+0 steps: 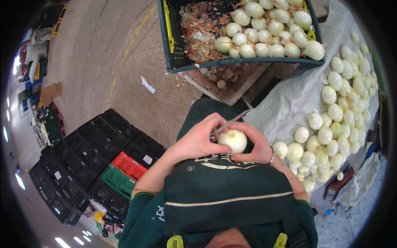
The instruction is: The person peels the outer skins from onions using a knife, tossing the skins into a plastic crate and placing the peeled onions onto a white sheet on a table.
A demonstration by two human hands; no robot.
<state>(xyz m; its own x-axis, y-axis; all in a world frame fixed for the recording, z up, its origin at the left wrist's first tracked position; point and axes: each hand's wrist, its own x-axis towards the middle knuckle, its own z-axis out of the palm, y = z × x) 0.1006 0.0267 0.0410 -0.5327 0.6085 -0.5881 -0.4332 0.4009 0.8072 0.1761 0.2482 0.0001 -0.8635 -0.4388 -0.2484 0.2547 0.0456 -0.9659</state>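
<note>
1. Onion (233, 142) b/w both hands, over our apron (227, 186): R hand (259, 144) fingers wrapped round it; L hand (202, 134) fingers gripping knife (233, 121), thumb on onion.
2. Risk, we'd guess: blade slips on smooth skin, nicks R fingers, since they're near.
3. Count: 1 knife, 1 held onion, 1 dk-green crate (244, 62) up front; onions on sheet (285, 99) overlap, can't count.

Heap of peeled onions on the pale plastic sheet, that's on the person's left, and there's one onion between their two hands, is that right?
Not quite: in the head view, the heap of peeled onions on the pale plastic sheet lies on the person's right. The single onion is between their left hand and right hand.
</note>
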